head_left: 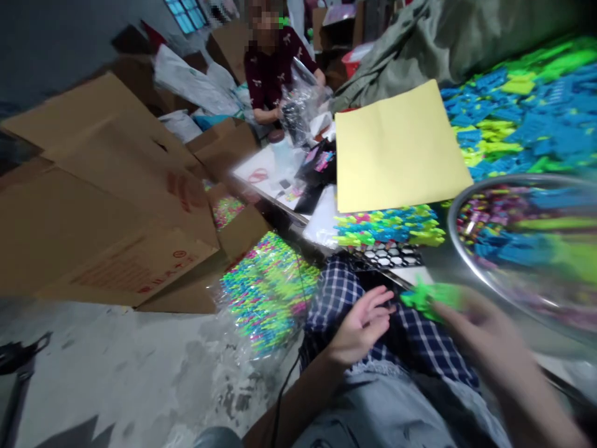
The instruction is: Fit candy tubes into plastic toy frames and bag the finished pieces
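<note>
Seated at the near side of a work table, a person in a checked garment pinches a bright green plastic piece (422,297) between the thumb and fingers of the right hand (476,320), blurred just above the lap. The piece is to the near left of a round, metal-rimmed basin (456,239), which holds a mix of pink, blue and yellow-green plastic bits. The left hand (362,328), to the left of the green piece and apart from it, is loosely spread with nothing visible in its grasp.

Beyond the basin, at the far right, lies a broad heap of blue, green and yellow pieces (550,124). A yellow sheet (398,152) rests over a bundle of multicolored pieces (392,227) on the table. To the left of the person's knees, a clear plastic bag (270,295) is packed with green, blue, yellow and pink pieces; just beyond it, an open carton (245,239) holds more small colored bits. A large cardboard box (116,193) with red print fills the left. At the far side, a co-worker (280,68) in a maroon top handles a transparent bag (303,102) with dark contents too unclear to name.
</note>
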{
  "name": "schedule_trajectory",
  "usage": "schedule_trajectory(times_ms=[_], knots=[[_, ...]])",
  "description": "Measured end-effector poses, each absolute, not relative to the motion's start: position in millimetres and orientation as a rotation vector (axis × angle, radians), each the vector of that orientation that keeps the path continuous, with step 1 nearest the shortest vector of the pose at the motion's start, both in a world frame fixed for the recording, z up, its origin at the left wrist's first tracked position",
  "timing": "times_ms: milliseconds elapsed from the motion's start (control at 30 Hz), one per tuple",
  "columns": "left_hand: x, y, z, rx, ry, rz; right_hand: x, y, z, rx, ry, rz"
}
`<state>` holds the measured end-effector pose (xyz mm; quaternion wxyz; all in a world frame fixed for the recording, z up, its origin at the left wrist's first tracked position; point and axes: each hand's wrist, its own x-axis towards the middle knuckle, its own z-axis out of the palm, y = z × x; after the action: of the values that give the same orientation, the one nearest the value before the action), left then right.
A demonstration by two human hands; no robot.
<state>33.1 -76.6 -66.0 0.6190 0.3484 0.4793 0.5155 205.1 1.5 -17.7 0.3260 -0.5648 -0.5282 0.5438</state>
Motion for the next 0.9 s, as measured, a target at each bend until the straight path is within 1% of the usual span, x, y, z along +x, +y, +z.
schedule_trajectory(times_ms=[100, 233, 333, 467, 733, 900], knots=[[45.9, -65.1, -53.9, 0.489, 1.076, 1.264, 176.7, -9.3, -36.2, -1.304, -1.272, 1.704], [49.5, -57.7, -48.3, 0.394, 1.259, 1.223, 163.5, -19.0, -48.1, -1.167, -1.136, 1.808], [50.3, -55.2, -46.1, 0.400, 1.302, 1.223, 166.6, -18.5, -50.4, -1.116, -1.071, 1.872], [50.3, -51.0, -45.3, 0.385, 1.344, 1.283, 174.8, -14.1, -55.6, -1.082, -0.942, 1.847], [43.3, -51.2, -47.7, 0.308, 1.342, 1.312, 181.3, -14.1, -57.2, -1.099, -1.050, 1.862], [43.0, -58.5, -44.6, 0.313, 1.412, 1.294, 183.6, -20.4, -54.5, -1.219, -1.127, 1.862]])
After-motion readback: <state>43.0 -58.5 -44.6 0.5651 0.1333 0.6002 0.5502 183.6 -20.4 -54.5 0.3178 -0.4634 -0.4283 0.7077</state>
